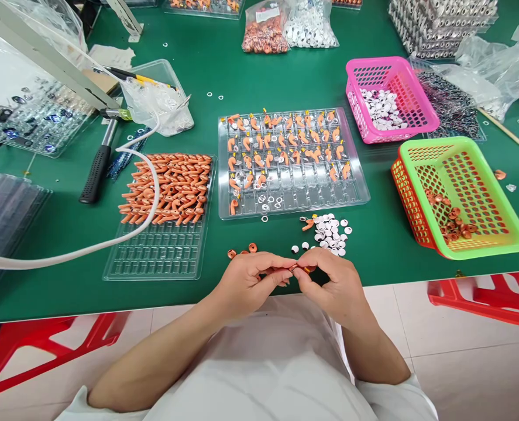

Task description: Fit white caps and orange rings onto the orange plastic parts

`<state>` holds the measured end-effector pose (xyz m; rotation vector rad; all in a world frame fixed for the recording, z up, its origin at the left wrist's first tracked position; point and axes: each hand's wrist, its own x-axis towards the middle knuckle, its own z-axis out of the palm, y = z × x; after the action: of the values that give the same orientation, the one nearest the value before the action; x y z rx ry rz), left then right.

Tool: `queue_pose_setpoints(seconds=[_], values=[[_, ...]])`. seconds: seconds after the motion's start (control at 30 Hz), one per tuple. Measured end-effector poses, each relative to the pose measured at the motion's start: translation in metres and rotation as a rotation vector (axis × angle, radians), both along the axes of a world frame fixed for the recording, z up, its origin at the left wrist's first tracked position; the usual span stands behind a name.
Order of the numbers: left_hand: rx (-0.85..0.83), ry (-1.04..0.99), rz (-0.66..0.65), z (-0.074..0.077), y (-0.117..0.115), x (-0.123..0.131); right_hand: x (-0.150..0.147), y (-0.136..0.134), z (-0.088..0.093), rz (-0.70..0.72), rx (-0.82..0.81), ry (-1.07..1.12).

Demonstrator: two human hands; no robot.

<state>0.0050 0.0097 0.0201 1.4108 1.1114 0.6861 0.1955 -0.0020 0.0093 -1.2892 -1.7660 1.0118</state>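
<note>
Both hands meet just above the table's front edge, fingertips pinched together. My left hand (253,280) is closed on one end of a small orange earbud part (306,269). My right hand (333,283) pinches its other end, where a bit of yellow shows; fingers cover most of it. Beyond my right fingers lies a pile of round white pieces (330,232), with a loose orange stem piece (308,224) beside it. A few round copper-coloured shells (253,248) lie past my left fingers. Behind them, a clear tray (294,190) carries orange earbud parts with yellow tabs and white rings.
On the left, another clear tray (154,266) holds stacked orange stems (167,187), crossed by a white hose (110,241). A black-handled hammer (96,175) lies nearby. At right stand a pink basket (356,120) of white pieces and a green basket (483,248) with copper-coloured shells.
</note>
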Motion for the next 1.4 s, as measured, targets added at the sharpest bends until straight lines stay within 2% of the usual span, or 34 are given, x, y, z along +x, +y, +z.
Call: queue_pose_setpoints(seconds=[0.17, 0.27, 0.47, 0.57, 0.63, 0.7, 0.8, 0.97, 1.13, 1.27, 1.4], values=[[0.162, 0.081, 0.004, 0.001, -0.005, 0.001, -0.004, 0.000, -0.001, -0.003, 0.041, -0.011], [0.173, 0.089, 0.029, 0.002, -0.006, 0.002, -0.007, -0.001, -0.003, -0.011, 0.090, -0.029], [0.008, 0.086, 0.054, 0.006, -0.002, 0.000, -0.010, 0.000, -0.008, -0.024, 0.088, -0.038], [-0.125, 0.007, 0.047, 0.011, 0.002, 0.001, -0.005, 0.001, -0.008, 0.017, 0.005, 0.072], [-0.153, -0.007, 0.067, 0.014, 0.005, 0.002, 0.000, 0.002, -0.007, 0.030, -0.068, 0.136], [-0.120, 0.032, 0.109, 0.015, 0.007, 0.004, 0.005, 0.001, -0.006, 0.013, -0.101, 0.177], [-0.007, 0.118, 0.152, 0.014, 0.008, 0.006, 0.011, -0.002, -0.005, -0.032, -0.061, 0.192], [0.174, 0.237, 0.122, 0.011, 0.006, 0.009, 0.007, -0.009, -0.004, -0.063, 0.028, 0.153], [0.196, 0.243, 0.131, 0.010, 0.006, 0.014, -0.003, -0.009, -0.003, -0.092, 0.135, 0.155], [0.103, 0.158, 0.140, 0.013, 0.007, 0.013, 0.001, -0.006, -0.004, -0.114, 0.004, 0.185], [-0.017, 0.096, 0.077, 0.013, 0.007, 0.008, 0.010, -0.005, -0.005, -0.121, -0.145, 0.245]])
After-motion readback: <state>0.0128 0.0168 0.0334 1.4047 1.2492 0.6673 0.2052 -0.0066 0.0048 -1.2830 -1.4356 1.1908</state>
